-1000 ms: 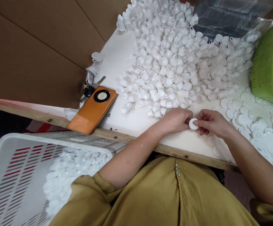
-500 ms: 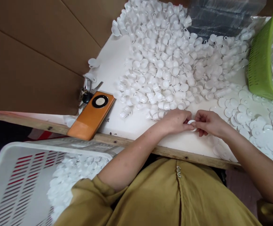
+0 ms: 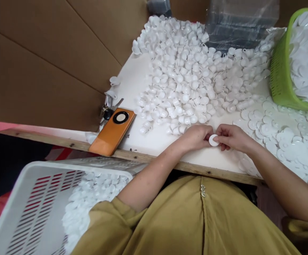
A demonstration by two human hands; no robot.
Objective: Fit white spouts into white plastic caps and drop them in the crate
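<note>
Just above the table's front edge, my two hands meet around a small round white disc (image 3: 213, 140). My right hand (image 3: 232, 137) pinches the disc, thumb on its face and fingers curled behind. From the other side my left hand (image 3: 196, 137) is closed, its fingertips against the disc's left edge; whatever else it may hold is hidden. Behind the hands lies a big heap of tiny white toy cups (image 3: 180, 88). Flat white discs (image 3: 283, 141) like the pinched one spread over the table to the right.
A green basket (image 3: 278, 78) full of white pieces in plastic stands at the right. An orange phone (image 3: 108, 136) and keys (image 3: 108, 112) lie by the cardboard wall (image 3: 50, 63). A white crate (image 3: 37, 212) with white pieces sits below the wooden edge (image 3: 143, 156).
The disc has turned so its flat face now shows more fully, with my right thumb on it. The head view has shifted a little; both hands stay together.
</note>
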